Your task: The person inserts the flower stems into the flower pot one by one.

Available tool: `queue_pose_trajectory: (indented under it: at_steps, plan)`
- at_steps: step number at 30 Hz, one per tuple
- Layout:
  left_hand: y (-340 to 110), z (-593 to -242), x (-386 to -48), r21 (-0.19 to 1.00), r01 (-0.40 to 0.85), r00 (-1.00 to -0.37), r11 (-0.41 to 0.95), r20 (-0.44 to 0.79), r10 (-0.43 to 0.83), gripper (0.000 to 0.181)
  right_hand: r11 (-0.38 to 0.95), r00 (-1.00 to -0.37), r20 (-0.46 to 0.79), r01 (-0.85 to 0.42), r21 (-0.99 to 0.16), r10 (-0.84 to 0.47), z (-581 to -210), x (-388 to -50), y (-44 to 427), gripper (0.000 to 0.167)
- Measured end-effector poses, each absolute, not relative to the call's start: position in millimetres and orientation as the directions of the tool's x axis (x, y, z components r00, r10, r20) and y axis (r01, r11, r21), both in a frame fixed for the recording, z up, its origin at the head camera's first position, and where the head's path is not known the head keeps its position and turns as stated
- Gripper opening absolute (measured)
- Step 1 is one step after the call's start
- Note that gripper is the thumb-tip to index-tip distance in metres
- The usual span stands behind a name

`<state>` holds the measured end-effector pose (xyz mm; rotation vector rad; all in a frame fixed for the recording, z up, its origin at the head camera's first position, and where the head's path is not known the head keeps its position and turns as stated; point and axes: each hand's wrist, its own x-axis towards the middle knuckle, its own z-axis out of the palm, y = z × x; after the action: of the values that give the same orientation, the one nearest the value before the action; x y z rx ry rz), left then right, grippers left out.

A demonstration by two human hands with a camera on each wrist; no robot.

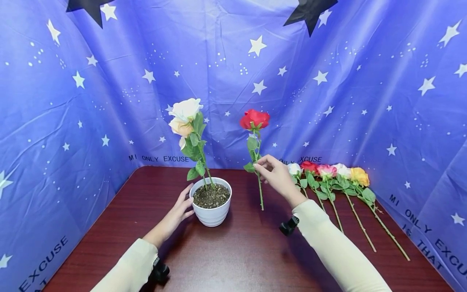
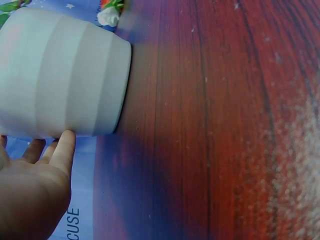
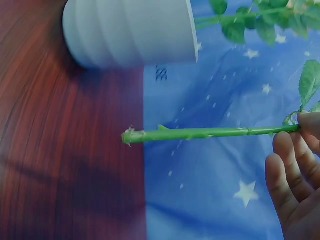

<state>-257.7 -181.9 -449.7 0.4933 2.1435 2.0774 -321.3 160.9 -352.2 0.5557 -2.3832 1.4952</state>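
Observation:
A red rose [image 1: 254,119] stands nearly upright in the air, its stem pinched by my right hand [image 1: 278,175]. In the right wrist view the cut lower end of the stem [image 3: 200,133] hangs free, apart from the pot. My left hand [image 1: 176,211] rests with extended fingers against the left side of a white ribbed flowerpot [image 1: 211,217]. Its fingertips touch the pot wall [image 2: 75,75] in the left wrist view. Dark soil [image 1: 212,197] fills the pot. A white rose [image 1: 186,108] and a peach rose [image 1: 181,127] rise from it, leaning slightly left.
Several more roses lie side by side at the right of the dark red wooden table [image 1: 233,259], among them a yellow rose [image 1: 359,176] and a pink rose [image 1: 326,171]. A blue star-patterned cloth [image 1: 226,81] hangs behind and along both sides.

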Motion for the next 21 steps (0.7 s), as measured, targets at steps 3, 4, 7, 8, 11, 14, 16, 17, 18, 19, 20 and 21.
queue_pose_trajectory:
  at_steps: [3, 4, 7, 8, 11, 14, 16, 17, 18, 19, 20, 21]
  plan:
    - [-182, -450, -258, 0.989, 0.15, -0.939, 0.009, 0.14, 0.314, 0.062, 0.355, -0.872, 0.451, -0.489, -0.796, -0.189, -345, -317, 151, 0.02]
    - [-182, -450, -258, 0.989, 0.15, -0.939, 0.01, 0.14, 0.314, 0.062, 0.343, -0.866, 0.462, -0.501, -0.795, -0.193, -343, -315, 147, 0.019]
    - [-182, -450, -258, 0.988, 0.153, -0.939, 0.013, 0.141, 0.313, 0.062, 0.298, -0.838, 0.505, -0.545, -0.784, -0.205, -335, -312, 135, 0.018]
    - [-182, -450, -258, 0.988, 0.154, -0.939, 0.013, 0.142, 0.312, 0.062, 0.282, -0.829, 0.519, -0.56, -0.779, -0.211, -332, -310, 131, 0.017]
    - [-182, -450, -258, 0.988, 0.154, -0.94, 0.015, 0.142, 0.311, 0.062, 0.232, -0.8, 0.553, -0.598, -0.767, -0.231, -322, -305, 117, 0.017]
    - [-182, -450, -258, 0.989, 0.15, -0.94, 0.016, 0.138, 0.311, 0.062, 0.201, -0.778, 0.575, -0.624, -0.755, -0.252, -316, -300, 104, 0.016]
    - [-182, -450, -258, 0.989, 0.147, -0.941, 0.018, 0.135, 0.31, 0.062, 0.19, -0.768, 0.584, -0.635, -0.749, -0.264, -313, -299, 97, 0.015]
    - [-182, -450, -258, 0.989, 0.148, -0.941, 0.019, 0.135, 0.31, 0.063, 0.186, -0.761, 0.591, -0.643, -0.743, -0.268, -312, -299, 93, 0.015]
    - [-182, -450, -258, 0.989, 0.149, -0.941, 0.02, 0.135, 0.309, 0.062, 0.183, -0.755, 0.597, -0.649, -0.738, -0.271, -312, -299, 89, 0.015]
    - [-182, -450, -257, 0.988, 0.15, -0.941, 0.021, 0.136, 0.31, 0.062, 0.179, -0.75, 0.602, -0.654, -0.734, -0.272, -312, -298, 85, 0.015]
    - [-182, -449, -257, 0.988, 0.151, -0.941, 0.021, 0.137, 0.31, 0.062, 0.178, -0.745, 0.608, -0.66, -0.73, -0.274, -312, -298, 81, 0.015]
    - [-182, -449, -257, 0.988, 0.152, -0.94, 0.021, 0.138, 0.311, 0.062, 0.175, -0.741, 0.613, -0.666, -0.726, -0.274, -312, -298, 77, 0.015]
